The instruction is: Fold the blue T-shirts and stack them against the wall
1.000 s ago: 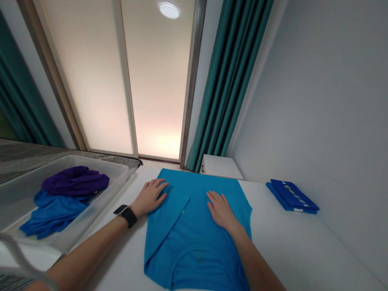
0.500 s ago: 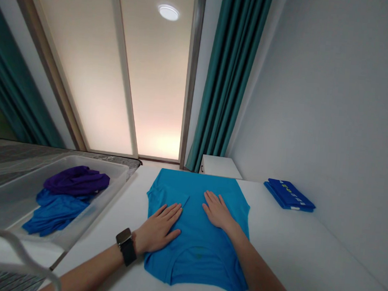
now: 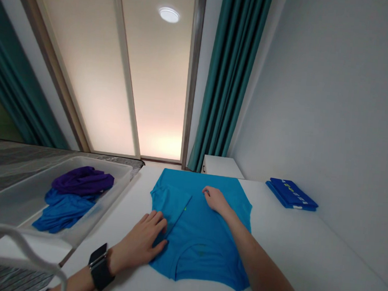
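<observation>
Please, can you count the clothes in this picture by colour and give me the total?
Turquoise T-shirt: 1
Folded blue garment: 1
Loose blue garment: 1
Purple garment: 1
Total: 4 (turquoise 1, blue 2, purple 1)

The left hand (image 3: 139,240), a black watch (image 3: 100,267) on its wrist, lies open on the folded edge of a blue T-shirt (image 3: 199,253) spread on the white counter (image 3: 305,262). The right hand (image 3: 214,200) rests flat higher up the shirt. A plastic tray (image 3: 121,175) beside the counter holds purple cloth (image 3: 83,180) and blue cloth (image 3: 63,213), and a folded blue garment (image 3: 291,194) lies at the counter's far right.
</observation>
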The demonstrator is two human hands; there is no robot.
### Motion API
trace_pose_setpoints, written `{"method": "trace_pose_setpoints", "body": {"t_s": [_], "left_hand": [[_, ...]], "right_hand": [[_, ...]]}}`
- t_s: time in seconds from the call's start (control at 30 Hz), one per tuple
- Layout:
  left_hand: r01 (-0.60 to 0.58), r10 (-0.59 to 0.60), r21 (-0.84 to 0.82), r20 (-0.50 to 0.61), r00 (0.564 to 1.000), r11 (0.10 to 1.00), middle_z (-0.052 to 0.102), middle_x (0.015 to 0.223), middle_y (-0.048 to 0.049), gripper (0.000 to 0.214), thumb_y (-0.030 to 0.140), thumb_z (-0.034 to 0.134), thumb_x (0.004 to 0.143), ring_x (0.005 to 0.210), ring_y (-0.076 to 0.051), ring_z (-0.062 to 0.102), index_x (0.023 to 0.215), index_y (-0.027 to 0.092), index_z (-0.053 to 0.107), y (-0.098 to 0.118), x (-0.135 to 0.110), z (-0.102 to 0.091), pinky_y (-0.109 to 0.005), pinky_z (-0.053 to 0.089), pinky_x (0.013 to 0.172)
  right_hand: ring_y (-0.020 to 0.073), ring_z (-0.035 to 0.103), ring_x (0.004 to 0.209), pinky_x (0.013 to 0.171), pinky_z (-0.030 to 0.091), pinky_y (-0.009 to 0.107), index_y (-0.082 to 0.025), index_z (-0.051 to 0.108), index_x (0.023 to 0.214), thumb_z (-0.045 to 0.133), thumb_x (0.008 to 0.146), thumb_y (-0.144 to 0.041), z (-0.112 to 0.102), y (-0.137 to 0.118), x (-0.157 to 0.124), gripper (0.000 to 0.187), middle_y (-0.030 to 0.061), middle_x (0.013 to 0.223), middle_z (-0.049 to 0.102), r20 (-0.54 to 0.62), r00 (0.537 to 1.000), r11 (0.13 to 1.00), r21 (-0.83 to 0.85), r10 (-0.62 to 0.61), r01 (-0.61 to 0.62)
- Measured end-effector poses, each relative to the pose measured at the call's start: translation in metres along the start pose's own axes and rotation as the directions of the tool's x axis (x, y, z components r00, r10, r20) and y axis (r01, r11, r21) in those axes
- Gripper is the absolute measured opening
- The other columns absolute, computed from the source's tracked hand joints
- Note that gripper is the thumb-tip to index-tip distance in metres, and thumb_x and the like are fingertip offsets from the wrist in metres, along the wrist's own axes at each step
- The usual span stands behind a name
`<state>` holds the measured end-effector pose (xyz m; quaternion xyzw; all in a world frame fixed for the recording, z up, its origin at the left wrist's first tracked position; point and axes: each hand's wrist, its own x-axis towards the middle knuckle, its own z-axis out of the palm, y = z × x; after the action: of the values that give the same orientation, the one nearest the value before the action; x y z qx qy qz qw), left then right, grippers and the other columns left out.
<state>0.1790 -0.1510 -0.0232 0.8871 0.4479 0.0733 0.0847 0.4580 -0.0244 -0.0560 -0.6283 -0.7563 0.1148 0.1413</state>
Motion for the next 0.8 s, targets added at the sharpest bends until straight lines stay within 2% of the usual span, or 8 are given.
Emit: {"method": "trace_pose_setpoints", "body": {"t_s": [0.13, 0.27, 0.47, 0.8], "left_hand": [[0.036, -0.035, -0.021, 0.06, 0.998, 0.999, 0.057, 0.097, -0.004, 0.008, 0.029, 0.052, 0.087, 0.094, -0.024, 0.054, 0.086, 0.021, 0.053, -0.001, -0.009, 0.001, -0.043, 0.038, 0.09], [0.053, -0.05, -0.026, 0.102, 0.994, 0.998, 0.06, 0.093, -0.003, 0.007, 0.029, 0.054, 0.085, 0.091, -0.023, 0.055, 0.085, 0.021, 0.053, -0.003, -0.018, 0.003, -0.04, 0.037, 0.088], [0.059, -0.059, 0.004, 0.123, 0.991, 0.998, 0.062, 0.092, -0.0037, 0.005, 0.024, 0.049, 0.085, 0.087, -0.021, 0.057, 0.084, 0.021, 0.053, 0.0, -0.032, 0.0, -0.035, 0.039, 0.081], [0.022, -0.03, 0.072, 0.103, 0.994, 0.997, 0.064, 0.089, -0.0031, 0.012, 0.014, 0.045, 0.08, 0.085, -0.022, 0.06, 0.082, 0.022, 0.054, 0.002, -0.037, 0.002, -0.037, 0.04, 0.08]], "right_hand": [[0.0204, 0.064, 0.099, 0.077, 0.043, 0.028, -0.022, 0.064, 0.11, 0.042, 0.096, -0.024, 0.017, -0.036, -0.001, 0.027, 0.0073, 0.112, 0.07, 0.008, 1.0, 0.999, -0.033, 0.002, -0.002], [0.0217, 0.065, 0.095, 0.076, 0.042, 0.03, -0.02, 0.062, 0.107, 0.037, 0.098, -0.026, 0.025, -0.057, 0.0, 0.026, 0.0095, 0.109, 0.07, -0.008, 1.0, 0.996, -0.084, 0.007, -0.008], [0.0223, 0.066, 0.094, 0.076, 0.042, 0.03, -0.019, 0.058, 0.103, 0.043, 0.098, -0.03, 0.027, -0.065, 0.001, 0.019, 0.0093, 0.104, 0.07, -0.008, 0.999, 0.99, -0.138, 0.033, -0.034], [0.0242, 0.066, 0.094, 0.076, 0.042, 0.032, -0.018, 0.057, 0.104, 0.038, 0.098, -0.024, 0.022, -0.068, -0.001, 0.021, 0.0123, 0.105, 0.07, 0.023, 0.999, 0.987, -0.158, 0.026, -0.022]]}}
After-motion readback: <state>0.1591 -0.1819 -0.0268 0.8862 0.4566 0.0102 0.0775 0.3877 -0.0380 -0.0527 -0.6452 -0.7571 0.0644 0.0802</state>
